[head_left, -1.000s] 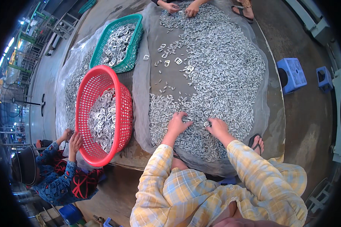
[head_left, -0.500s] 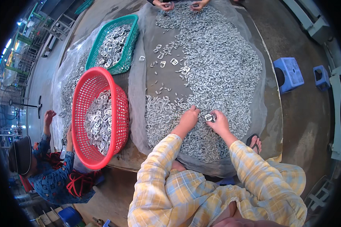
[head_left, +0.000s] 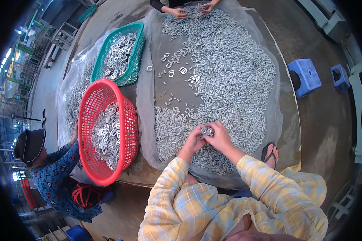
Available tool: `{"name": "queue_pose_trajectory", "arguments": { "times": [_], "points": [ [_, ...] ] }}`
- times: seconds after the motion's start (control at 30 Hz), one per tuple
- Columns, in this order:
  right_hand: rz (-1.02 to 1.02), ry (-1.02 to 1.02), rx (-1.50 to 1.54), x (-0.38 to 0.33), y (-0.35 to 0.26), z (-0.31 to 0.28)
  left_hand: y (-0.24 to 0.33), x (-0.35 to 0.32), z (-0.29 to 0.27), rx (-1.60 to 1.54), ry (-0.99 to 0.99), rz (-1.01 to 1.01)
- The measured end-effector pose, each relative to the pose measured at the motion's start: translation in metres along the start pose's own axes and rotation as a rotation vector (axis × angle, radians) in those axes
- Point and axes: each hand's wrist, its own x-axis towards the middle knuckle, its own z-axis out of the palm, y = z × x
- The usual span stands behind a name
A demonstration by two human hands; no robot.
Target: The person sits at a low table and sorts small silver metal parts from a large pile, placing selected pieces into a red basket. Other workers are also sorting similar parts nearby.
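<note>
At the lower left of the frame a person in a blue patterned top (head_left: 54, 176) crouches beside a red basket (head_left: 128, 120) half full of flat metal buckles. Above it, toward the upper left, sits a green basket (head_left: 137, 52) with more of them. A grey mesh sheet (head_left: 157, 92) covers the middle, heaped with small silvery metal pieces (head_left: 233, 80). Just below centre, the left hand (head_left: 194, 141) and the right hand (head_left: 221, 138) meet over the heap, fingers curled narrow around one small metal part (head_left: 207, 131) pinched between them. At the top edge another person's hands (head_left: 177, 13) pick at the pile. On the right stands a blue stool (head_left: 307, 76).
</note>
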Motion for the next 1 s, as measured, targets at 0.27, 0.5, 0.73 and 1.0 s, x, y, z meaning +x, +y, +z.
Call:
{"name": "queue_pose_trajectory", "arguments": {
  "times": [0.27,0.5,0.73,1.0],
  "points": [
    [-0.223,-0.129,-0.131,-0.008,-0.042,-0.004,0.015,-0.029,0.015,-0.156,0.107,0.179],
    [-0.125,0.087,-0.039,0.017,-0.009,-0.034,0.136,-0.088,-0.022,-0.125,0.263,0.67],
    [0.214,0.343,-0.305,0.031,0.112,-0.081,0.27,-0.183,-0.024,0.708,1.151,1.4],
    [0.667,0.38,-0.607,0.008,0.147,-0.115,0.194,0.013,0.032,1.763,0.78,0.784]
  ]
}}
